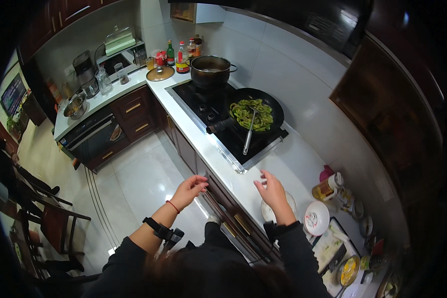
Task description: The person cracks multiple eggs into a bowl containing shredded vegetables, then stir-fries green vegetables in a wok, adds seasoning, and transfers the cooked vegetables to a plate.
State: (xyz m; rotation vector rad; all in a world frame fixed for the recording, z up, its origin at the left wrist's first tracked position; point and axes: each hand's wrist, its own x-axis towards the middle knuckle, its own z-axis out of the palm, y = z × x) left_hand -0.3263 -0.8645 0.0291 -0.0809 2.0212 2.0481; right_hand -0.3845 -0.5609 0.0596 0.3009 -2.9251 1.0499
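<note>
My left hand (190, 192), with a red cord at the wrist, hangs empty in front of the counter with its fingers loosely curled. Over the white counter, my right hand (273, 192) is empty too, fingers apart, above a plate (291, 203) it partly covers. Beyond both hands a black wok (276, 108) on the cooktop (193, 97) holds cooked green vegetables (262, 118). A metal spatula (248, 139) rests in the wok, its handle towards me. Behind the wok stands a large two-handled pot (211, 76). A white bowl (322, 216) is right of my right hand.
A glass lid (160, 73) and several sauce bottles (181, 61) stand left of the pot. At right are an oil jug (326, 188), a cutting board (326, 249), a cleaver (336, 257) and a small pan with egg (349, 270). A metal bowl (75, 107) sits on the far left counter.
</note>
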